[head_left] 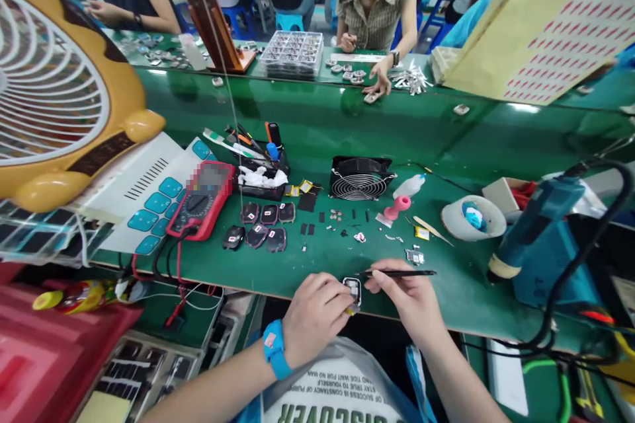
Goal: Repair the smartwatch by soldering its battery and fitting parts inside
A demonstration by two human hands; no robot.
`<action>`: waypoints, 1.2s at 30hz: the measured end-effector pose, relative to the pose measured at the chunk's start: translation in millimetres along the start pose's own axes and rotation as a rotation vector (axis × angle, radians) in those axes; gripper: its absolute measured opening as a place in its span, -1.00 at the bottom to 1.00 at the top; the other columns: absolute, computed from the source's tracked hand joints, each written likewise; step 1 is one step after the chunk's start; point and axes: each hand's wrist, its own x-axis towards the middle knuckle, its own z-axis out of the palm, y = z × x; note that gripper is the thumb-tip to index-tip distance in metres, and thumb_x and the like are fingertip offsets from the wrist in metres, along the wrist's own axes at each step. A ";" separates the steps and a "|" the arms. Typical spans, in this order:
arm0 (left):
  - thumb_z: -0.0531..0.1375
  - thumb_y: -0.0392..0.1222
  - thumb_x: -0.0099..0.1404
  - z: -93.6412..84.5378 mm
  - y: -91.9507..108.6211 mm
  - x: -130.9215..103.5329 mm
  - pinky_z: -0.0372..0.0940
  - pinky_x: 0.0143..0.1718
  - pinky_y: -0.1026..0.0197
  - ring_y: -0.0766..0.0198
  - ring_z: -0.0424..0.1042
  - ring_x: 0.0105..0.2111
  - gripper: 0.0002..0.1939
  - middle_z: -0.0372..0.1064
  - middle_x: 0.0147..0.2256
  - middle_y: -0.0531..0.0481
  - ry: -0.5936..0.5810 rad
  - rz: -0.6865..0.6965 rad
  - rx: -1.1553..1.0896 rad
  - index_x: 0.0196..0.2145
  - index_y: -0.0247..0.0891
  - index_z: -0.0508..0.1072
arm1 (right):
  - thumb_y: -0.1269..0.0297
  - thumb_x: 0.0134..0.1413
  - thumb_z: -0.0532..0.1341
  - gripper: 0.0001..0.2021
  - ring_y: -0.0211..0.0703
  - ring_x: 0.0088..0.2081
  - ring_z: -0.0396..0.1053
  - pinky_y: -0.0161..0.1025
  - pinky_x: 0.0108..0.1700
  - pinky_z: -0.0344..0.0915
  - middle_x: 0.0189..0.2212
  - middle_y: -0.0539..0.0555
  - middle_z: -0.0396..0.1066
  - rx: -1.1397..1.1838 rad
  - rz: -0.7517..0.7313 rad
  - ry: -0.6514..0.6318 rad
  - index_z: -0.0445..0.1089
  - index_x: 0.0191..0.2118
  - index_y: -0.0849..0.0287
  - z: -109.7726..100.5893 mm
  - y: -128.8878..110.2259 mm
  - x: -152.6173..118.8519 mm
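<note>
Bench (278,271), near edge: your left hand (320,307) grips a case (352,289), right hand (407,294) a tool (419,273); likely inside work, next needing steadiness.

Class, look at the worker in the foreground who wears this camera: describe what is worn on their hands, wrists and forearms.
Neither the left hand nor the right hand wears a glove. A bright blue band with a small pale square patch circles the left wrist; the right has none. No sleeves show on the forearms.
</note>
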 end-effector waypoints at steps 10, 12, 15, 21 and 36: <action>0.15 -0.30 0.50 12.6 -10.0 -10.3 0.36 -0.17 0.15 0.24 0.48 -0.17 -0.86 0.59 -0.19 0.04 0.074 0.045 -0.004 -0.14 -0.19 0.52 | -0.12 -0.21 0.50 -0.51 -0.28 -0.76 0.28 -0.39 -0.72 0.18 -0.74 -0.02 0.42 0.104 0.092 0.035 0.51 -0.31 0.22 63.0 -20.4 83.6; 0.14 -0.31 0.50 13.0 -10.4 -11.1 0.37 -0.16 0.16 0.25 0.49 -0.17 -0.85 0.59 -0.19 0.04 0.094 0.057 0.006 -0.15 -0.20 0.52 | -0.14 -0.21 0.48 -0.49 -0.30 -0.79 0.23 -0.41 -0.75 0.10 -0.77 -0.05 0.38 0.086 0.095 0.040 0.49 -0.31 0.22 67.9 -18.3 92.3; 0.14 -0.35 0.49 11.6 -8.2 -10.5 0.38 -0.16 0.16 0.25 0.50 -0.17 -0.85 0.60 -0.18 0.06 0.112 0.056 0.015 -0.14 -0.21 0.51 | -0.17 -0.20 0.46 -0.47 -0.33 -0.82 0.16 -0.42 -0.77 0.01 -0.79 -0.07 0.35 0.057 0.101 0.042 0.48 -0.30 0.22 72.1 -16.6 97.9; 0.10 -0.38 0.47 11.6 -7.7 -9.8 0.39 -0.16 0.16 0.27 0.51 -0.19 -0.81 0.59 -0.18 0.04 0.132 0.061 0.030 -0.12 -0.21 0.49 | -0.19 -0.19 0.43 -0.47 -0.35 -0.83 0.11 -0.42 -0.77 -0.04 -0.81 -0.07 0.32 0.007 0.111 0.032 0.47 -0.31 0.22 75.5 -17.9 101.3; 0.21 -0.40 0.31 10.6 -5.0 -7.2 0.38 -0.05 0.08 0.17 0.45 -0.11 -0.81 0.49 -0.16 -0.05 0.163 0.009 0.081 -0.20 -0.17 0.56 | -0.09 -0.08 0.44 -0.64 -0.25 -0.72 0.25 -0.32 -0.63 0.12 -0.80 -0.09 0.30 -0.057 -0.001 0.004 0.53 -0.44 0.14 72.2 -17.1 98.9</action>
